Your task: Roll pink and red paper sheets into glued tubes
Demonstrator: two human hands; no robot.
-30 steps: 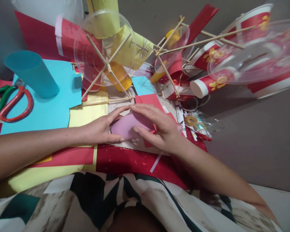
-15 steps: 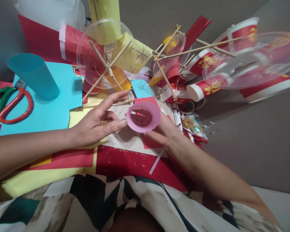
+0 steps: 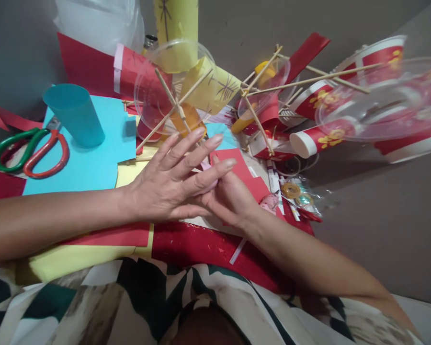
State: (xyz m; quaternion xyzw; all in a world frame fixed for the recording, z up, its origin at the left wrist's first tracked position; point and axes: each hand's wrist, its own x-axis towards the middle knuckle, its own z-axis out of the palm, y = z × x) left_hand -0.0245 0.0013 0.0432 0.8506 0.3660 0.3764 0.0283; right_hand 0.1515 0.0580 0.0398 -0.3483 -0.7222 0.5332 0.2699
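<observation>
Near: red paper sheet [image 3: 201, 247] under both forearms. Just beyond, left hand [image 3: 172, 184] is laid flat, fingers spread, over right hand [image 3: 233, 201]. Pink paper piece [image 3: 205, 166] is sandwiched between them, only a sliver seen. Right-hand grip is covered and cannot be told. Pressing is judged the step in hand; a next move would call for a straight lift of the left palm, avoiding creases. Far left: scissors [image 3: 32, 148], blue cup [image 3: 75, 115].

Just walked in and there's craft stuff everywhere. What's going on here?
A person's left hand lies flat, fingers spread, over the right hand, with a sliver of pink paper showing between them. How the right hand's grip stands is hidden. Scissors and a blue paper tube sit off to the left on a blue sheet, untouched.
</observation>
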